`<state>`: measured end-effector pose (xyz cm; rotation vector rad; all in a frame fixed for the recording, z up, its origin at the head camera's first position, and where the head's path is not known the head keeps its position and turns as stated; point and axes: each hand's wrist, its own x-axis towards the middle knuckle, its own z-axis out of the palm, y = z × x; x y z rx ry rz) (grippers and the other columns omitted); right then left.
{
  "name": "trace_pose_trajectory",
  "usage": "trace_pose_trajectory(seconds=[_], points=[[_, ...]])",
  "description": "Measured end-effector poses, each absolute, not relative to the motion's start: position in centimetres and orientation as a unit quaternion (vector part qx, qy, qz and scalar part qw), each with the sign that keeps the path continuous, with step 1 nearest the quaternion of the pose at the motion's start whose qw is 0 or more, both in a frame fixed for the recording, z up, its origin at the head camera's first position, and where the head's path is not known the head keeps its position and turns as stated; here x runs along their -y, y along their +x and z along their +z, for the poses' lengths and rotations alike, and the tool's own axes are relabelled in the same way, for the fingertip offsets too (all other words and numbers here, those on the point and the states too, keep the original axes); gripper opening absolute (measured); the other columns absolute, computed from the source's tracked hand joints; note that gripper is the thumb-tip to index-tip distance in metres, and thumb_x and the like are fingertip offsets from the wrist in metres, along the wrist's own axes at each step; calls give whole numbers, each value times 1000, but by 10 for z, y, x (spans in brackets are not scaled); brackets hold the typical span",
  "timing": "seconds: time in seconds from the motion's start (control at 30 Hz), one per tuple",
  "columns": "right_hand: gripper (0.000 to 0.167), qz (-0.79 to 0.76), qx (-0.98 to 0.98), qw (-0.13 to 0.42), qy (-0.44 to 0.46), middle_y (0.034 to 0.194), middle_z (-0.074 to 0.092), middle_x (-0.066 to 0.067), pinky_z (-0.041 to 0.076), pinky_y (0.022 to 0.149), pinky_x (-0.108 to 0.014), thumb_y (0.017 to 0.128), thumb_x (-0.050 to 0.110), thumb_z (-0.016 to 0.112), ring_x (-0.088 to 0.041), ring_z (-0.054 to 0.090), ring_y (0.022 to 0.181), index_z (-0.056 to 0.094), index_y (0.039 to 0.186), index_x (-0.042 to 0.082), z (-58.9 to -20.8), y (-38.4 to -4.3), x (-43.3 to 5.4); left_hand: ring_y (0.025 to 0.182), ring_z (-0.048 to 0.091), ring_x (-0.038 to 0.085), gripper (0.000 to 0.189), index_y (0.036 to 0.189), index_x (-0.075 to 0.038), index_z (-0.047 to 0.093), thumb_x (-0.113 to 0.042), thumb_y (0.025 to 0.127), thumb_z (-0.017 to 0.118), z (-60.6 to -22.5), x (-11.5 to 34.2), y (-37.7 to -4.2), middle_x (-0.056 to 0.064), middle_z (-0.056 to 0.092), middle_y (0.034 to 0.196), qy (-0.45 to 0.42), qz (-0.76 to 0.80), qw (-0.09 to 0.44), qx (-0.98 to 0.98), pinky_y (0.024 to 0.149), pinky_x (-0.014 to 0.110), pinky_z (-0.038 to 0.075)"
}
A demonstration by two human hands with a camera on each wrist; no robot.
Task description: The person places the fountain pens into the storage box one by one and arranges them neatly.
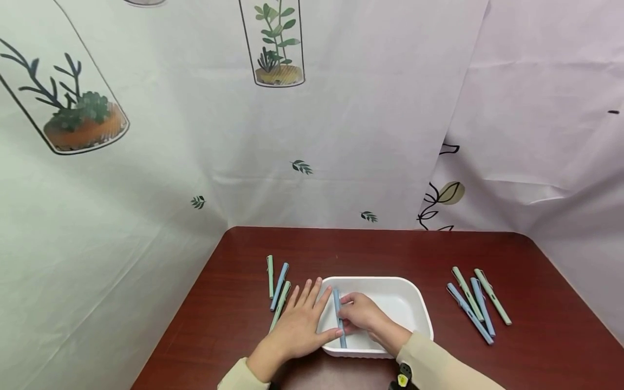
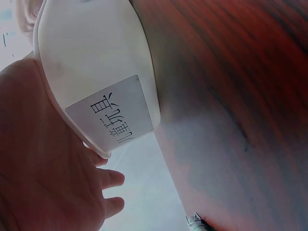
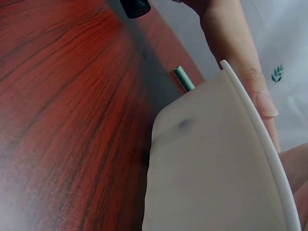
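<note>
One blue pen (image 1: 337, 304), pinched by the right hand (image 1: 362, 314), runs lengthwise near-to-far in the tray (image 1: 403, 309) beside the left hand (image 1: 300, 325), whose fingers are straight and splayed.

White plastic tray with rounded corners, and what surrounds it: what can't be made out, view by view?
- Head view: the middle of the slim light-blue pen, partly covered by the right hand.
- Left wrist view: the interior of the white tray, hidden by its outer wall.
- Right wrist view: one end of the green pen, behind the tray; the dark cylindrical object, cut off by the top edge.
</note>
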<state>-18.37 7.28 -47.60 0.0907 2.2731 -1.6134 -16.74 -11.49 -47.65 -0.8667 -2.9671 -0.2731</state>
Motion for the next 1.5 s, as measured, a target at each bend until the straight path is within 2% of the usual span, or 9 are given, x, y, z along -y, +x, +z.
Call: trace_pose_trajectory(seconds=[0.17,0.4,0.7,1.07,1.5], points=[[33,-558,-813,165,20,73,63,-12,56,53,-28,81,-3,61,-13,62,58,59,112,-13,-476,-185,-67,154,17,37,90,160,-15,31,-73,94,46,-475,115,-167,15,19,168,-279,-88,20,956,121,60,16],[30,-548,-819,169,19,70,60,-9,53,52,-25,80,-4,62,-13,59,58,59,109,-11,-478,-186,-59,155,17,37,94,161,-15,30,-80,93,36,-475,115,-167,15,18,168,-280,-85,15,956,121,60,16],[40,-525,-834,166,19,63,61,-8,51,48,-23,75,-8,59,-11,57,51,58,115,-11,-478,-185,-62,155,17,36,95,161,-15,30,-80,92,40,-475,112,-167,16,18,168,-274,-84,11,958,121,59,17],[42,-546,-816,189,17,70,63,-13,57,52,-27,80,-10,58,-12,60,52,55,122,-13,-474,-179,-72,153,20,38,92,160,-15,31,-75,93,46,-474,114,-165,17,21,167,-279,-86,16,956,120,61,18],[37,-512,-843,163,-6,81,62,-8,57,57,-32,85,0,65,-17,64,62,59,121,-7,-463,-174,-93,153,21,39,94,161,-15,31,-79,92,42,-475,113,-168,18,20,167,-282,-72,17,957,120,61,18]])
